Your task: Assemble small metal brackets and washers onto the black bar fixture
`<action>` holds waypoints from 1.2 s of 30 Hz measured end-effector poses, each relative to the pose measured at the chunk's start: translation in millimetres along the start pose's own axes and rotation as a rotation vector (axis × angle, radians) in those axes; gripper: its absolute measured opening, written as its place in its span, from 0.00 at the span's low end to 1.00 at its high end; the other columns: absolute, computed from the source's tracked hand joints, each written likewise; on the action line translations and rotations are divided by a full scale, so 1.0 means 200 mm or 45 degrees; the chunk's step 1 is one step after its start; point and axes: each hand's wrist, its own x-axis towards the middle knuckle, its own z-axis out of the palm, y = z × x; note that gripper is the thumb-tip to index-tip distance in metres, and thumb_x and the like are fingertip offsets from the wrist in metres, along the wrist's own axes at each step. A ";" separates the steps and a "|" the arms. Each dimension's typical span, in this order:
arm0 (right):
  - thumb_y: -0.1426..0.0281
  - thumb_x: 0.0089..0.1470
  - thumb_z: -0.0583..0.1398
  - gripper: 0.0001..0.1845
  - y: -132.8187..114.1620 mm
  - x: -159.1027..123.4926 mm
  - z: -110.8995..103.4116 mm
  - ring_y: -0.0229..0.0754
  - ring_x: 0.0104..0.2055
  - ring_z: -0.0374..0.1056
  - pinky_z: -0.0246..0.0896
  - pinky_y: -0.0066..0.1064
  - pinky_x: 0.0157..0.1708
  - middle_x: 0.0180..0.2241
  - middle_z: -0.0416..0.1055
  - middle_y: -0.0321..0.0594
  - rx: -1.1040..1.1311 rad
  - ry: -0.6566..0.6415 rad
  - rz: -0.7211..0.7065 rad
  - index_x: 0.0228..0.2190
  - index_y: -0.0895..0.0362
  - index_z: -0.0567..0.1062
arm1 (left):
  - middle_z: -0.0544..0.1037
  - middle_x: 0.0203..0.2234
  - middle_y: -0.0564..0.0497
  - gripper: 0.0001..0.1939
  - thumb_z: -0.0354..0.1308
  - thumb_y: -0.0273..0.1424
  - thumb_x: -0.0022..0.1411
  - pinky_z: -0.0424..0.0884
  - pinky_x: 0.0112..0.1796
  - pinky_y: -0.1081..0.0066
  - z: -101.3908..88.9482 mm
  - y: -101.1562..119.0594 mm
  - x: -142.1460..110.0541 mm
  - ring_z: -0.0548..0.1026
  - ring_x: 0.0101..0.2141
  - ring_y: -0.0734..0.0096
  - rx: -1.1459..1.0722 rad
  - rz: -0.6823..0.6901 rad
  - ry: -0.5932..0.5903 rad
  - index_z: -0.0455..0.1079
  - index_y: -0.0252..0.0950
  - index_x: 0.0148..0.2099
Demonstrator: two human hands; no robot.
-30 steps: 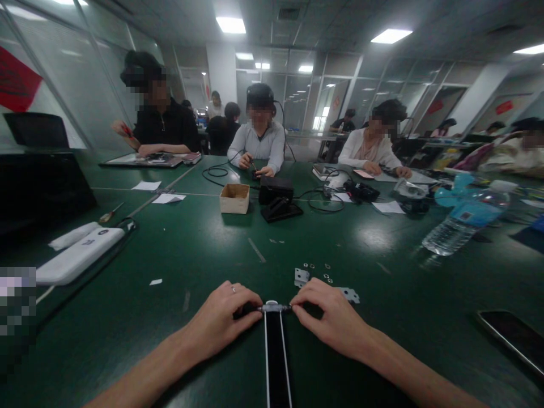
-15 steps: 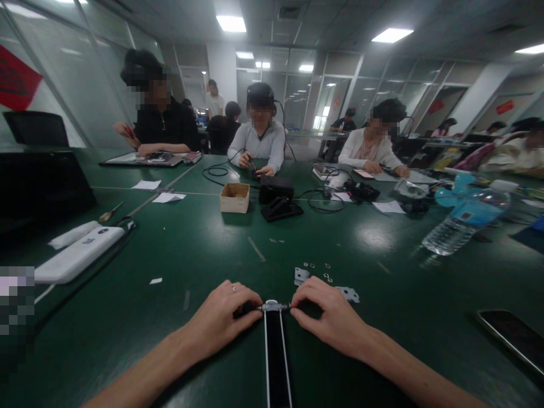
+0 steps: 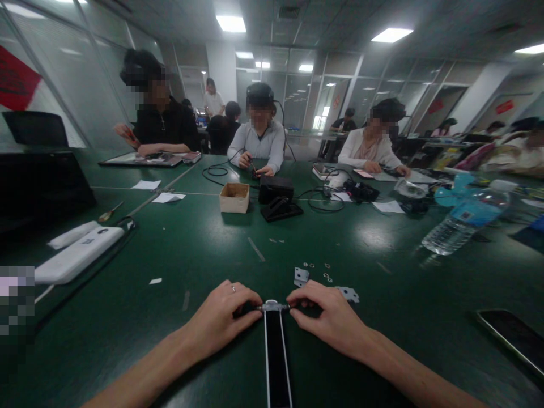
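Observation:
A long black strip with white edges (image 3: 277,357) runs from the bottom edge up to a grey metal fitting (image 3: 272,306) at its far end. Short threaded metal ends stick out of the fitting on both sides. On the left side, my left hand (image 3: 221,311), with a ring on one finger, pinches one end between thumb and fingertips. My right hand (image 3: 329,314) has its fingertips curled around the other threaded end (image 3: 285,307); whether a nut sits there is too small to tell. Just beyond my right hand lie a bent metal bracket (image 3: 301,276) and a flat metal plate (image 3: 349,294).
Several small nuts (image 3: 327,276) lie past the bracket. A phone (image 3: 512,340) and a water bottle (image 3: 465,221) are at right. A white power strip (image 3: 80,255) lies left, a small box (image 3: 234,198) ahead. Three people sit across the green table (image 3: 204,243).
My right fingertips have shifted slightly left over the threaded end, and the thumb sits lower. My left hand and the strip stay put. A person in the background has moved.

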 end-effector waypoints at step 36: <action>0.69 0.53 0.59 0.08 -0.05 0.01 0.02 0.36 0.29 0.68 0.61 0.26 0.27 0.28 0.75 0.35 0.277 -0.103 0.367 0.34 0.56 0.78 | 0.77 0.28 0.54 0.02 0.56 0.29 0.64 0.63 0.37 0.69 0.00 0.00 0.01 0.71 0.29 0.72 0.009 0.029 -0.001 0.71 0.38 0.39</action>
